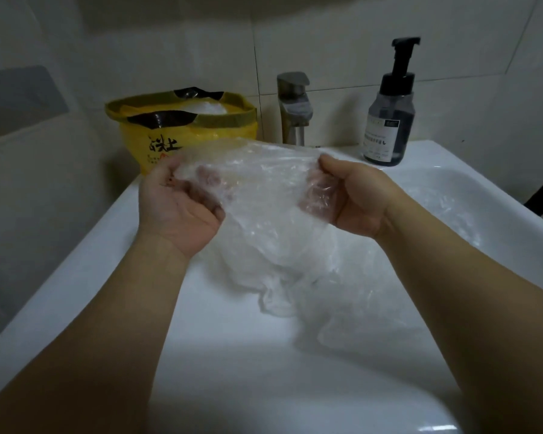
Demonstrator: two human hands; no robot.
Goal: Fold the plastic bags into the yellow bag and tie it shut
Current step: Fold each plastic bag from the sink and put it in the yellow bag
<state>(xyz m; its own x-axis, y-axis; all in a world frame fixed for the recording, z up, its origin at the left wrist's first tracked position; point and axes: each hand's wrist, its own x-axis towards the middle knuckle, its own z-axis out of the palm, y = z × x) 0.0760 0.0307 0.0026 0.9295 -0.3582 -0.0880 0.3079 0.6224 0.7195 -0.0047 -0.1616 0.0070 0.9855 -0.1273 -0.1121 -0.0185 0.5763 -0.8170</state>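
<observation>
Left hand [182, 211]: palm up, fingers curled into the film, gripping the left edge of a thin, crinkled, clear plastic bag [257, 183]. Behind it, on the sink's back left corner, the yellow plastic bag [157, 136] stands open. It is glossy, has black print and black strips at the rim, and white plastic shows inside. The clear bag is stretched between both hands over the white glazed ceramic sink [201, 355], its lower part sagging into the basin. A brushed metal faucet [292, 111], boxy in shape, stands behind. Right hand [355, 198]: thumb on top, fingers visible through the film, pinching the right edge. More crumpled clear film [449, 214] lies in the basin. Far right on the ledge stands a dark translucent pump bottle [389, 120] with a black head.
</observation>
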